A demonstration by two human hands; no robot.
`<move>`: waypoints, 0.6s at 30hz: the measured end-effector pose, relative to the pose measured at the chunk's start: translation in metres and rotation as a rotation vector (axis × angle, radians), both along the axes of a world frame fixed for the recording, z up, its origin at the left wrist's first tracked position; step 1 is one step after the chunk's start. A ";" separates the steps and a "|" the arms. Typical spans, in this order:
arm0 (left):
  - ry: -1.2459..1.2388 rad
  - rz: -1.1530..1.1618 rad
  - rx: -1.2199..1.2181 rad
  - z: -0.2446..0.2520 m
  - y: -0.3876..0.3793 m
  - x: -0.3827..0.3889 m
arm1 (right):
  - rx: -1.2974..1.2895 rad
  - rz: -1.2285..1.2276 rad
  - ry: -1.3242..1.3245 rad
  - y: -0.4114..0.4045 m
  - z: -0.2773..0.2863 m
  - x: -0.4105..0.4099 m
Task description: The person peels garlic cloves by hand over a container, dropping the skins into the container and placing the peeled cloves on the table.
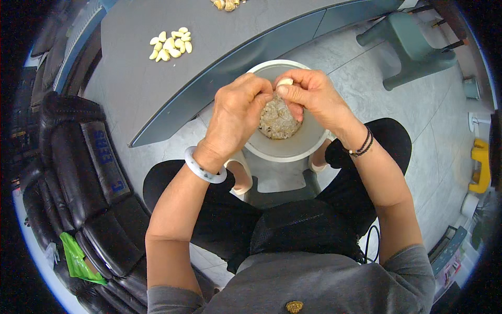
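Note:
My right hand [311,94] pinches a pale garlic clove [284,82] between thumb and fingers, above a round bin [280,151]. Close beside the clove is my left hand [239,106], its thumb and forefinger pressed together; whether a scrap of skin is between them is hidden. Papery garlic skins [277,123] lie in a heap at the bottom of the bin, which stands between my feet. On the grey table [133,82] rests a loose group of peeled garlic cloves [171,44]. Several unpeeled garlic cloves [226,4] show at the top edge, partly cut off.
The table's edge [231,64] runs diagonally just beyond the bin. A black leather sofa [70,165] is on the left, with a green bag [79,261] on it. A green plastic stool [410,47] stands on the tiled floor [423,114] at the upper right.

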State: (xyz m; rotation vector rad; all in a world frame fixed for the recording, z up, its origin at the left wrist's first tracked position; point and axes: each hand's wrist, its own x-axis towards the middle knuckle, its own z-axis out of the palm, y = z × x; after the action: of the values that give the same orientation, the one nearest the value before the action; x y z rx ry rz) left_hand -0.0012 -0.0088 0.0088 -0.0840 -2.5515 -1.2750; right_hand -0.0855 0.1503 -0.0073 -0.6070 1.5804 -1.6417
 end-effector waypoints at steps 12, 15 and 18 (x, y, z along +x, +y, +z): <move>0.022 0.054 -0.125 -0.006 -0.001 0.000 | -0.101 -0.099 -0.254 0.001 -0.004 -0.005; -0.130 0.104 0.151 0.003 0.003 -0.001 | -0.098 -0.103 -0.230 -0.001 -0.001 -0.004; -0.206 0.053 0.241 0.000 0.008 -0.004 | -0.070 -0.127 -0.200 -0.005 0.001 0.002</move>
State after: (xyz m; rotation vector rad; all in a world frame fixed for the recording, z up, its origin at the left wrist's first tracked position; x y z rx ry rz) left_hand -0.0050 -0.0009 0.0084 0.1721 -2.5206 -1.6342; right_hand -0.0839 0.1457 -0.0065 -0.3709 1.4458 -1.7979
